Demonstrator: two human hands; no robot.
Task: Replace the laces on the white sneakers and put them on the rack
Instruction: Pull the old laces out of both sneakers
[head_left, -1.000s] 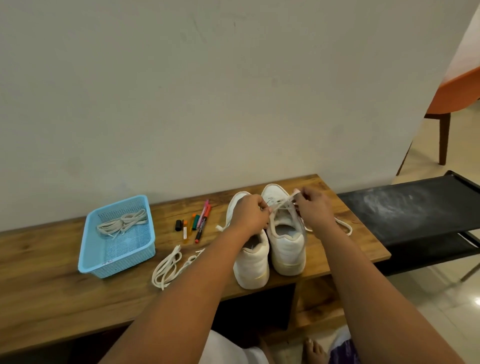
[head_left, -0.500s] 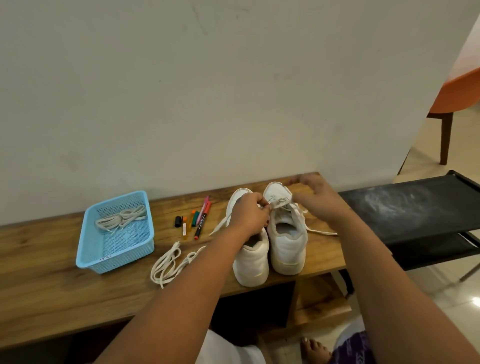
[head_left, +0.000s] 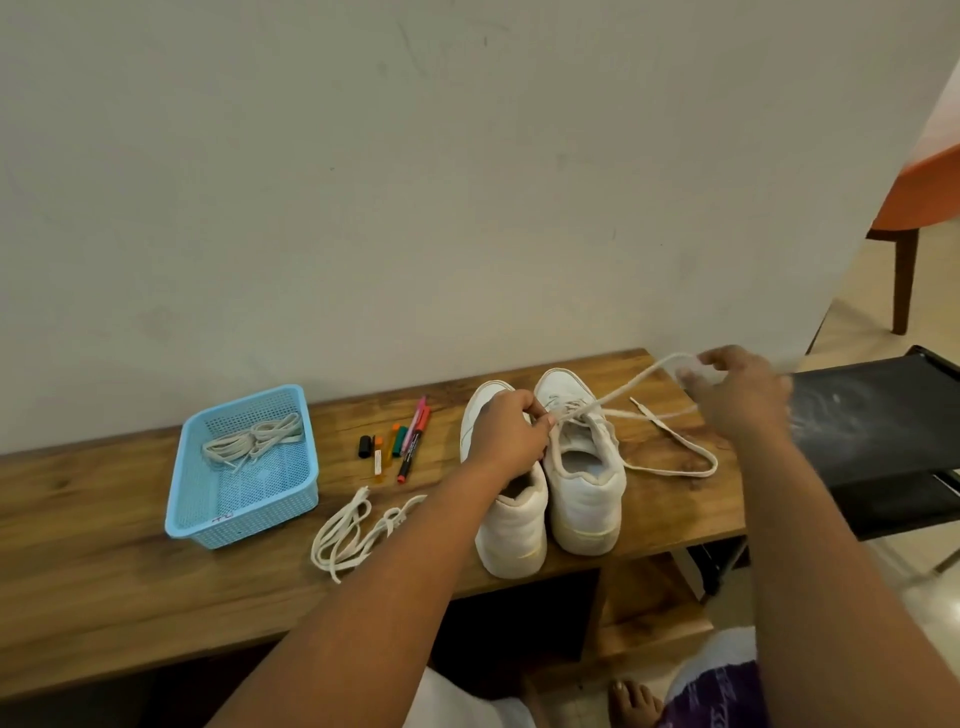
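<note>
Left hand (head_left: 511, 434) grips the right sneaker (head_left: 584, 462); right hand (head_left: 740, 392) pinches its lace (head_left: 631, 387) taut.

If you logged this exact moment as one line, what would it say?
stage: lacing right sneaker | left hand: pinches lace at eyelets | right hand: pulls lace out toward rack | left sneaker: unlaced

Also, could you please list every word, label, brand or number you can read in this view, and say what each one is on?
None can be read.
Blue basket: a small reddish mark on the near wall, too small to read.
Markers: a pale label on the orange one, too small to read.
White sneakers: no brand or print visible.
</note>
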